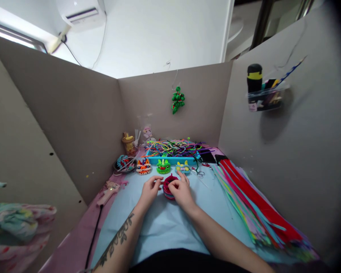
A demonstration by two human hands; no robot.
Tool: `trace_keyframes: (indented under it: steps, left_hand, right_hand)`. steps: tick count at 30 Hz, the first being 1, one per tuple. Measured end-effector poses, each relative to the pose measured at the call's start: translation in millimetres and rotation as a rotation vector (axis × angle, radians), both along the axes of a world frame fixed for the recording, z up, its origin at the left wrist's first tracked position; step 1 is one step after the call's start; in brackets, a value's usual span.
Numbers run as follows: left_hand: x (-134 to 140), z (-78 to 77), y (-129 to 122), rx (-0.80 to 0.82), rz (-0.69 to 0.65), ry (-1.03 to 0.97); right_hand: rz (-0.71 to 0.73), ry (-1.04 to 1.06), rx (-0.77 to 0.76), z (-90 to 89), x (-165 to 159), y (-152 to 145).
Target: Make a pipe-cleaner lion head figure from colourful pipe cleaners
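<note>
A round dark red piece of pipe cleaners (166, 193), with a bluish band low on its side, stands on the light blue cloth between my hands. My right hand (182, 190) pinches it at its upper right, thumb and index finger together; the fingers hide part of its top. At its left edge is my left hand (151, 189), fingers curved and apart, with nothing visible between them; whether the tips touch the piece I cannot tell. Behind them sit three pipe-cleaner animal heads: an orange and white one (144, 167), a green one (163, 166) and a blue and yellow one (182, 167).
A blue tray (170, 160) of tangled pipe cleaners is at the back. Scissors (200, 174) lie to its front right. Long pipe cleaners (252, 197) cover the right side. At left are a glue gun (109, 193) with its cord and a dark bowl (125, 169). Grey panels surround the table.
</note>
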State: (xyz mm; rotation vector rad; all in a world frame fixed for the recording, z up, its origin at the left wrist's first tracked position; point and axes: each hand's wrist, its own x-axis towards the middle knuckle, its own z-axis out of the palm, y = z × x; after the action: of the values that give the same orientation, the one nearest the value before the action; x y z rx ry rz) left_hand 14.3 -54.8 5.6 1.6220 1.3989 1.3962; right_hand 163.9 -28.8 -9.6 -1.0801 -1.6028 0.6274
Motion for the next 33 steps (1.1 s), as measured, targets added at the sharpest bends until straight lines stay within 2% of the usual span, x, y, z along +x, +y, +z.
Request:
trace_keyframes:
  steps: [7,11,17,21,24,33]
  left_hand:
    - [-1,9.4,-16,0.207,-0.047,0.326]
    - [-2,13.5,-17,0.206,-0.072,0.349]
    - [-3,16.0,-14,0.154,-0.191,0.287]
    - [-2,14.6,-11,0.153,-0.167,0.328]
    - [0,13.4,-10,0.161,-0.133,0.37]
    - [5,15.9,-11,0.132,-0.026,0.463]
  right_hand:
    - [0.082,-0.014,0.01,6.4,3,-4]
    - [0.16,0.019,-0.012,6.6,1,-6]
    - [0.32,0.071,-0.026,10.4,2,-11]
    - [0.4,0.064,0.022,15.2,6,-14]
    - [0.394,0.067,0.039,16.1,7,-13]
    - [0.222,0.172,0.036,10.9,2,-13]
